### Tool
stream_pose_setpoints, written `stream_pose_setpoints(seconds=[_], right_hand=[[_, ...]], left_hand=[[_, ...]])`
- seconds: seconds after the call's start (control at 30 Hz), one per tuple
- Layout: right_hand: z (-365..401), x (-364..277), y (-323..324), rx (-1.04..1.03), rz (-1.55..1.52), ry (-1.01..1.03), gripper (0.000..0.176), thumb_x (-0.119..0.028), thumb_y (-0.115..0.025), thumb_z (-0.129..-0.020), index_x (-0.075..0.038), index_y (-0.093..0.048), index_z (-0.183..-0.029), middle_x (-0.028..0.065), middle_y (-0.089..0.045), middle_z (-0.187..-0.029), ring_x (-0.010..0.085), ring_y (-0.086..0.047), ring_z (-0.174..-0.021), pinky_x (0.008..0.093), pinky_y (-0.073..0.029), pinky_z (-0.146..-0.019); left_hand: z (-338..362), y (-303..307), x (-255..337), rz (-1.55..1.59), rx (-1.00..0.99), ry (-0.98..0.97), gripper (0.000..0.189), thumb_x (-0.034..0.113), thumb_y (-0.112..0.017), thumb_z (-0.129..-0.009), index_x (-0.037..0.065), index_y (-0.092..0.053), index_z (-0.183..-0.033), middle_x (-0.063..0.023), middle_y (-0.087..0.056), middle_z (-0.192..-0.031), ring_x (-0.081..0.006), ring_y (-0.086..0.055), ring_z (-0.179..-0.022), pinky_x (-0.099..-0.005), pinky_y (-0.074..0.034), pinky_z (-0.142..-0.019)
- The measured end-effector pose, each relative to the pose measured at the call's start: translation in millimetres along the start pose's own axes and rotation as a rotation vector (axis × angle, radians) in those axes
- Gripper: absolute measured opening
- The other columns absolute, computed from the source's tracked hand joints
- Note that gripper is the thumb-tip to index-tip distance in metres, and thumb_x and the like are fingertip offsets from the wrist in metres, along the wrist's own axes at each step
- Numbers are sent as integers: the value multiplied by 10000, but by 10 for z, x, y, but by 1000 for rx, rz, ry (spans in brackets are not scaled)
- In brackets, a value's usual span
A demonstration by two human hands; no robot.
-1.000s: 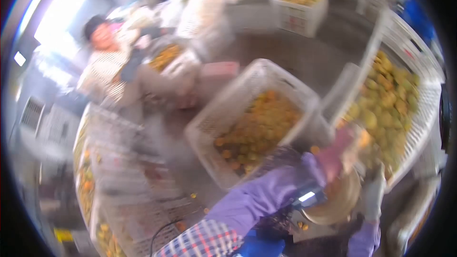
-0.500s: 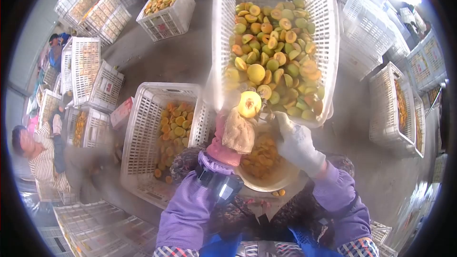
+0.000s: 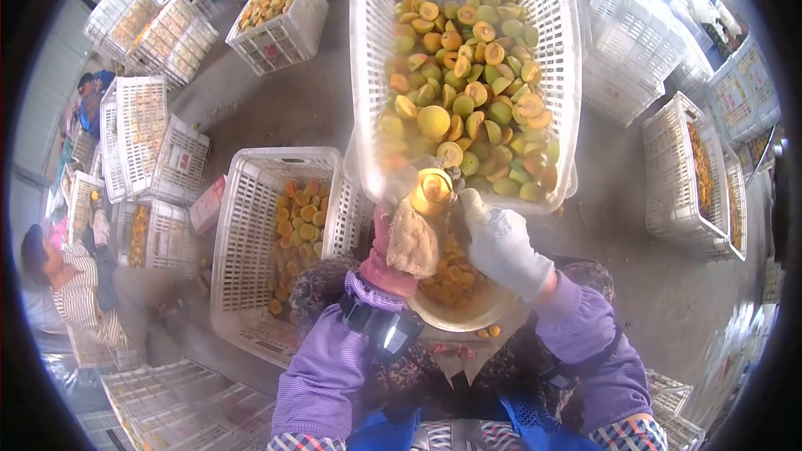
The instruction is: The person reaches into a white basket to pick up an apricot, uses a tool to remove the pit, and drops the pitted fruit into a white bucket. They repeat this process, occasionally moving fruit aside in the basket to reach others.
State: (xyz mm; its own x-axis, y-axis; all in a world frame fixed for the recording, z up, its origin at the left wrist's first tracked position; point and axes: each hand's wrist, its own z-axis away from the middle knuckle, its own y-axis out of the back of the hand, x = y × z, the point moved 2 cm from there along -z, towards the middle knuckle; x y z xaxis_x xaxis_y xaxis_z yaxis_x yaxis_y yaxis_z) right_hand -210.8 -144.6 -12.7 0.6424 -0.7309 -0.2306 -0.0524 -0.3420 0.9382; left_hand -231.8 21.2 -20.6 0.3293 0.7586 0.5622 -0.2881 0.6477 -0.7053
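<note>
My left hand (image 3: 409,246), in a pink and tan glove, is closed around a yellow fruit half (image 3: 432,190) with its cut face turned up. Close on the right is my right hand (image 3: 508,249) in a white glove, thumb and fingers drawn together. Small dark metal (image 3: 455,177) shows between fruit and right fingertips; what the right hand grips is hidden. Under both hands, a round basin (image 3: 458,326) contains orange fruit pieces (image 3: 455,284). Just beyond them, a big white crate (image 3: 363,75) holds halved yellow-green fruit (image 3: 468,83).
A second white crate (image 3: 230,234) with fruit halves stands left of my knees. Stacked crates (image 3: 134,134) line the left side, and others (image 3: 685,175) stand right. A person in a striped top (image 3: 83,292) sits at far left. A few orange pieces (image 3: 488,331) lie below the basin.
The view has shifted slightly, so most things appear further left. My right hand is nearer the fruit half. The dark centre seen on its cut face earlier now looks like a paler hollow.
</note>
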Motion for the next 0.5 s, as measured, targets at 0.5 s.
stream_pose_setpoints(seconds=[0.5], right_hand=[[-99, -214, 198, -156, -595, -165, 477, -79, -599, -800, 7, -487, -1256, 132, -600, -756, 278, -634, -722, 368, -496, -641]], left_hand=[[-333, 154, 29, -368, -263, -315, 357, 45, -487, -913, 5, -438, -1264, -131, -561, -1141, -233, -589, -1031, -337, -518, -838]])
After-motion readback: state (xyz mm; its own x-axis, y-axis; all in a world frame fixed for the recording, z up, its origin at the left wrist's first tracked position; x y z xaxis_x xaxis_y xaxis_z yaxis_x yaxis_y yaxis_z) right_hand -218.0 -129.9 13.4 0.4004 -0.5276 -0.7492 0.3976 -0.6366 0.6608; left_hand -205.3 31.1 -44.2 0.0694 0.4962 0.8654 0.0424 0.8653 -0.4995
